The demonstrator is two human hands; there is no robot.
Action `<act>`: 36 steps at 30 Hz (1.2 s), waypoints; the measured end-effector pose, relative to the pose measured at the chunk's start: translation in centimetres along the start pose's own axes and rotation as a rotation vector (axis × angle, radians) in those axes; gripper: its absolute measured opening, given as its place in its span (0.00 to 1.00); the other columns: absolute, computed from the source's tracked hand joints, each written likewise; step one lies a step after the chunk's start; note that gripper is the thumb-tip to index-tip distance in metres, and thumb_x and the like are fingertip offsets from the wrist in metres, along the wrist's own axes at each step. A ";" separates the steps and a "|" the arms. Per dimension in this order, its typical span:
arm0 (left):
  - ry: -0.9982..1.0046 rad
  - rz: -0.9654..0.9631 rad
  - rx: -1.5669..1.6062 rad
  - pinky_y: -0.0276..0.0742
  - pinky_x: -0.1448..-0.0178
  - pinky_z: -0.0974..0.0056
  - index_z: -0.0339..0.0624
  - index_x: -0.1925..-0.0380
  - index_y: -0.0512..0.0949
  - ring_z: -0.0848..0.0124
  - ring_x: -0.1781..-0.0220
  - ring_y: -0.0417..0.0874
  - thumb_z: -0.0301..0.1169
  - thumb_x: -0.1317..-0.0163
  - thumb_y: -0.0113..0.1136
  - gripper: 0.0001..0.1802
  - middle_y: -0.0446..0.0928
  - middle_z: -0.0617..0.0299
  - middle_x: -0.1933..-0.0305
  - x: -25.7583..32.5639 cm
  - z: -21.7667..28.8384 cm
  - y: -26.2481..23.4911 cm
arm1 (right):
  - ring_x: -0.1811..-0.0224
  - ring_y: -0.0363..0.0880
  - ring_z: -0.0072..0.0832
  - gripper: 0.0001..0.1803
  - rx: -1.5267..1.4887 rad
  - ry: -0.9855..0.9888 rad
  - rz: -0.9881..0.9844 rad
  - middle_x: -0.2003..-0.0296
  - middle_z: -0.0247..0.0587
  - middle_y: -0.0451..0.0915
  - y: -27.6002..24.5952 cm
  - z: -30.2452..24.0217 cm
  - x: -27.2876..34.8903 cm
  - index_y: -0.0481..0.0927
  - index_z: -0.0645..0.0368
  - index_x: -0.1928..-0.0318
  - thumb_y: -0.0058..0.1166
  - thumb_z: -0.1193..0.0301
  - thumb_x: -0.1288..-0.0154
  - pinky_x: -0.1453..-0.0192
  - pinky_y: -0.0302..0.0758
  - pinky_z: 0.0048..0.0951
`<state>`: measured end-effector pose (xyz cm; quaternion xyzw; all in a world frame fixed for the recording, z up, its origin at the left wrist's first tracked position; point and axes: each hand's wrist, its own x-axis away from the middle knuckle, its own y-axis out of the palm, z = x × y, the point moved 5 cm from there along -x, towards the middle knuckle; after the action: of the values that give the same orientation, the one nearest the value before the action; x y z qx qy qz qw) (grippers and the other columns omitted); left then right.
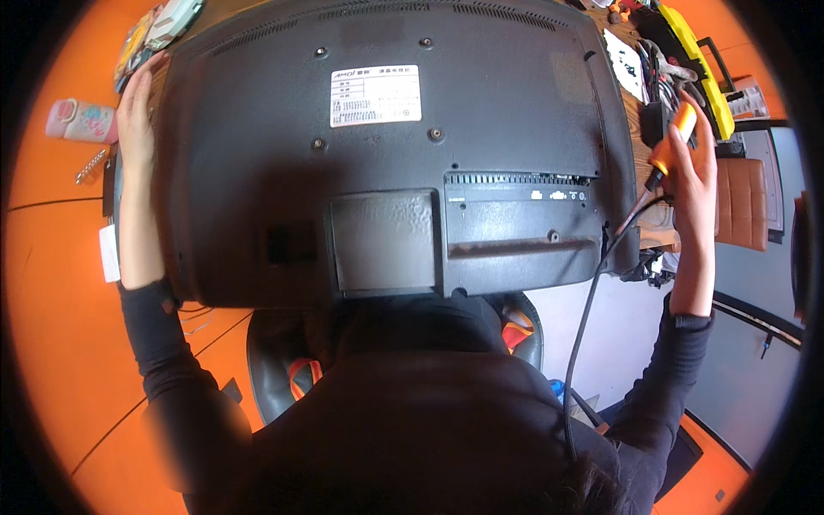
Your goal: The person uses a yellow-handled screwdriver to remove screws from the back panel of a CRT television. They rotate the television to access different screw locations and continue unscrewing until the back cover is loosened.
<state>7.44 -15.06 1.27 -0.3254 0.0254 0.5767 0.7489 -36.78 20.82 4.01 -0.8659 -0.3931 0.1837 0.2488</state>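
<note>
A large black flat-screen television point(249, 154) lies with its back facing up, across the table in front of me. A white label point(376, 96) sits between several screw points on it, and a port panel point(524, 210) is at the lower right. Along the television's left edge rests my left hand point(137, 112), its fingers stretched out. At the right side, my right hand point(699, 163) is closed around the orange-yellow handle of a screwdriver point(684, 124). The screwdriver's shaft slants down toward the right edge of the television, beside a black cable point(590, 300).
A yellow-and-black toolbox point(699, 64) stands at the far right, near tangled dark cables point(665, 69) and a white paper point(625, 64). To the left are a pink-and-white bottle point(81, 120) and a metal spring-like piece point(90, 166). A brown seat point(742, 204) is at the right.
</note>
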 end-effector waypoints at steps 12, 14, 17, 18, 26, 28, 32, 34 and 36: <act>0.202 0.848 0.123 0.69 0.46 0.65 0.30 0.65 0.74 0.67 0.56 0.76 0.12 0.45 0.42 0.12 0.75 0.52 0.60 20.6 11.0 0.1 | 0.62 0.72 0.21 0.25 -0.358 0.012 0.130 0.51 0.39 0.68 -2.9 7.6 7.1 0.56 0.52 0.36 0.41 0.68 0.32 0.59 0.70 0.21; 0.105 0.800 0.227 0.69 0.46 0.65 0.30 0.64 0.74 0.66 0.55 0.76 0.12 0.45 0.42 0.12 0.75 0.53 0.61 22.9 10.1 1.7 | 0.65 0.71 0.22 0.25 -0.543 0.068 0.230 0.54 0.37 0.69 -3.4 8.9 8.5 0.56 0.54 0.36 0.41 0.70 0.32 0.60 0.69 0.20; 0.190 0.561 0.023 0.69 0.46 0.64 0.30 0.63 0.73 0.64 0.53 0.74 0.13 0.45 0.42 0.12 0.75 0.53 0.61 24.6 10.7 3.2 | 0.67 0.73 0.24 0.23 -0.682 -0.067 0.354 0.62 0.37 0.70 -3.8 9.4 10.1 0.58 0.55 0.38 0.41 0.70 0.32 0.62 0.70 0.21; 0.201 0.524 -0.035 0.69 0.46 0.63 0.30 0.63 0.73 0.64 0.52 0.74 0.13 0.45 0.43 0.12 0.75 0.54 0.60 24.9 10.9 3.5 | 0.67 0.74 0.25 0.23 -0.777 -0.071 0.366 0.63 0.38 0.71 -3.5 9.5 10.6 0.58 0.55 0.38 0.42 0.70 0.32 0.62 0.71 0.21; 0.515 -0.197 -0.407 0.61 0.40 0.56 0.42 0.55 0.75 0.60 0.45 0.70 0.32 0.48 0.61 0.19 0.73 0.59 0.50 25.6 17.9 11.9 | 0.70 0.74 0.26 0.24 -0.962 -0.186 0.635 0.72 0.43 0.75 -1.8 7.6 16.2 0.57 0.53 0.40 0.45 0.64 0.35 0.63 0.70 0.24; 0.557 -0.382 -0.405 0.60 0.37 0.57 0.39 0.53 0.73 0.60 0.45 0.71 0.38 0.49 0.61 0.23 0.74 0.55 0.51 25.1 19.4 16.1 | 0.75 0.72 0.23 0.26 -0.970 -0.214 0.586 0.74 0.40 0.75 -1.4 7.0 17.6 0.56 0.53 0.39 0.44 0.62 0.35 0.69 0.69 0.19; 0.573 -0.416 -0.550 0.60 0.36 0.56 0.35 0.49 0.70 0.58 0.44 0.72 0.47 0.44 0.54 0.30 0.73 0.46 0.49 23.9 21.2 21.7 | 0.78 0.63 0.19 0.24 -0.976 -0.136 0.716 0.76 0.35 0.72 -2.1 7.3 20.6 0.60 0.53 0.40 0.43 0.59 0.33 0.70 0.60 0.19; 0.515 -0.496 -0.670 0.61 0.37 0.57 0.35 0.49 0.70 0.57 0.44 0.72 0.51 0.42 0.51 0.31 0.73 0.45 0.50 23.8 21.5 24.0 | 0.78 0.63 0.18 0.24 -1.001 -0.127 0.757 0.76 0.35 0.72 -2.7 7.5 22.0 0.60 0.54 0.41 0.43 0.59 0.33 0.72 0.59 0.18; 0.520 -0.527 -0.649 0.61 0.37 0.56 0.36 0.47 0.68 0.54 0.44 0.72 0.52 0.42 0.50 0.32 0.73 0.43 0.50 24.1 22.4 25.8 | 0.78 0.64 0.18 0.23 -1.035 -0.153 0.759 0.76 0.35 0.71 -3.3 7.8 23.2 0.59 0.54 0.40 0.42 0.62 0.33 0.74 0.59 0.17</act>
<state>-14.83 20.11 -2.86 -0.6704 -0.0528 0.2455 0.6982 -28.25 42.80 -3.23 -0.9372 -0.1141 0.1069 -0.3118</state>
